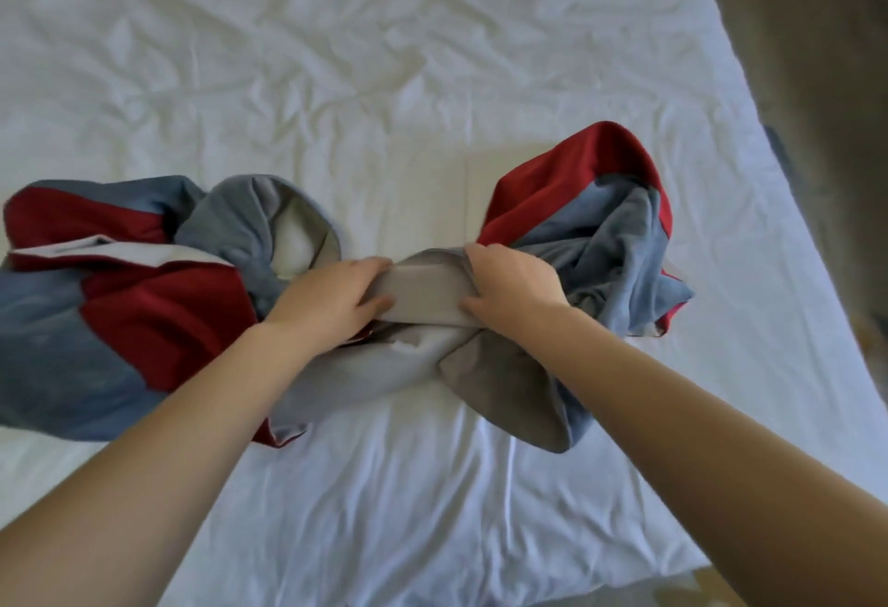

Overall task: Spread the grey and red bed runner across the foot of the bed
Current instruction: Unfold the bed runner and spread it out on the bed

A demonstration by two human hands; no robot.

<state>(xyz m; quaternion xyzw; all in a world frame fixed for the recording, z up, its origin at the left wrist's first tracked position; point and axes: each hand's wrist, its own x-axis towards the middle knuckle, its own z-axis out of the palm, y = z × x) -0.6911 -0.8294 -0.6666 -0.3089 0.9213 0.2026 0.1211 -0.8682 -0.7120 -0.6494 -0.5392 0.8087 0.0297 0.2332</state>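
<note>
The grey and red bed runner [120,308] lies crumpled and twisted across the white bed [384,78]. One bunched end spreads at the left, and the other end is heaped at the right. Between them runs a narrow, pale grey twisted middle section. My left hand [331,299] grips that middle section from the left, fingers curled over the fabric. My right hand [511,289] grips the same section from the right, a short stretch of cloth held taut between the two hands.
The white sheet is wrinkled toward the far side. The bed's right edge [769,203] runs diagonally, with grey-brown floor [817,54] beyond it. The near corner of the mattress ends at the lower right.
</note>
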